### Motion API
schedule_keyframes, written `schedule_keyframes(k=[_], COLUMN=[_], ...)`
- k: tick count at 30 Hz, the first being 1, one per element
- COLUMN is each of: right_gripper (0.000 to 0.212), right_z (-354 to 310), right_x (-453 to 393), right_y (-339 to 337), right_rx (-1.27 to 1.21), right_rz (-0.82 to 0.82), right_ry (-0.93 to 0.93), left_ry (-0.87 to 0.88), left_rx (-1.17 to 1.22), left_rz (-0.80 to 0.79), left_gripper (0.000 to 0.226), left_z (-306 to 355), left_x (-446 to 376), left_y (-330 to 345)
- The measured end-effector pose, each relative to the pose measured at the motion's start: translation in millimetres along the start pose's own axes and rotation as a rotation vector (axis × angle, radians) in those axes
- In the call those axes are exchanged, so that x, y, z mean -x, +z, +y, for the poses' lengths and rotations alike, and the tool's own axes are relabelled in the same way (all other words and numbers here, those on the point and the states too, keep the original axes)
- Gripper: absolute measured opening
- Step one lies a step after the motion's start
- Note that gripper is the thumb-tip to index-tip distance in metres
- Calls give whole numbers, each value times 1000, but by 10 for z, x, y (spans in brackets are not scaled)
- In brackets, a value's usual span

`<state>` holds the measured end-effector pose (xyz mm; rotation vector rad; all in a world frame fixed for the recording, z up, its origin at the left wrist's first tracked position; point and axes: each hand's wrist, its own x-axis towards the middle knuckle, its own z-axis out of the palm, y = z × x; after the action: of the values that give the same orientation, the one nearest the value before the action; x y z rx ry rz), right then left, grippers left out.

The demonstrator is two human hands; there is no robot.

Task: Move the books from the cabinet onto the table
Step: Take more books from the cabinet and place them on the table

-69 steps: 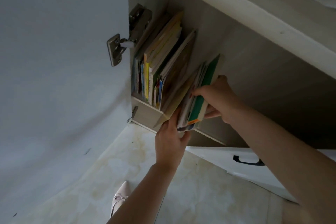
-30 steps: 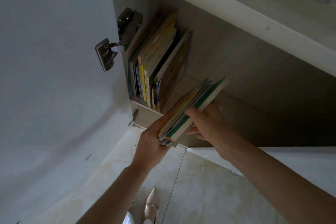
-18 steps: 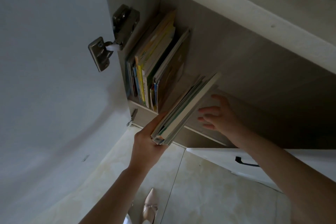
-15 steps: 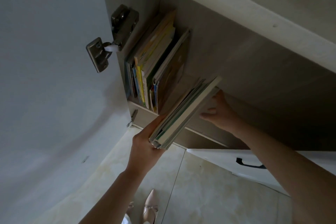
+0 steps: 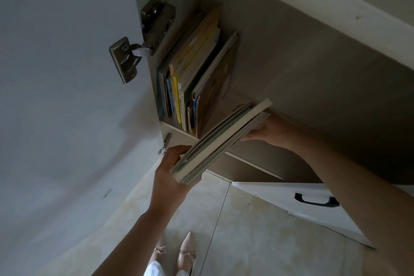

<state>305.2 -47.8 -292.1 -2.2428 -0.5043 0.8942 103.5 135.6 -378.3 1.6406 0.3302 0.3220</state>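
Holding: a tilted stack of thin books (image 5: pixel 221 139) is carried between two hands, half out of the cabinet (image 5: pixel 291 56).
Cabinet: pale wood-grain laminate, flat panels, its white door (image 5: pixel 56 96) swung open beyond the left grip on a dull steel hinge (image 5: pixel 134 51).
Shelf: the cabinet's shelf edge (image 5: pixel 179 135) runs just under the stack's middle; I cannot tell whether the stack touches it.
Remaining books: a row of upright books (image 5: pixel 192 74) stands above and beyond the left grip, against the cabinet's side wall; glossy thin spines, yellow and blue among them.
Stack axis: long axis slants from the near low end at the left grip up and away to the far end at the right grip.
Stack material: soft covers, greyish page edges, slightly fanned, likely to slide on each other.
Left grip: the left hand (image 5: pixel 170 177) curls round the near lower corner, gripping the stack.
Right grip: the right hand (image 5: pixel 268 131) supports the far end from beneath; its fingers are hidden, so how they lie is unclear.
Nearer hand: the left; withdrawal likely runs along the axis toward it.
Drawer: a white drawer front with a black handle (image 5: pixel 315 200) lies below the right forearm.
Counter: not in view.
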Motion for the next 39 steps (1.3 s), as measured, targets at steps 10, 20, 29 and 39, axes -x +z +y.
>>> schedule_keyframes(k=[10, 20, 29, 39], right_gripper=[57, 45, 19, 59], right_z=[28, -356, -1170, -2037], right_x=[517, 1496, 2336, 3234], right_y=[303, 586, 938, 1406], right_rx=[-110, -387, -558, -605], right_rz=[22, -16, 54, 132], right_ry=[16, 117, 121, 2], left_ry=[-89, -443, -581, -645], left_rx=[-131, -58, 148, 340], left_rz=[-11, -7, 270, 500], left_gripper=[47, 40, 42, 35], left_z=[135, 1018, 1861, 2736], left_x=[289, 1041, 1630, 2525], left_y=[-237, -635, -956, -1393])
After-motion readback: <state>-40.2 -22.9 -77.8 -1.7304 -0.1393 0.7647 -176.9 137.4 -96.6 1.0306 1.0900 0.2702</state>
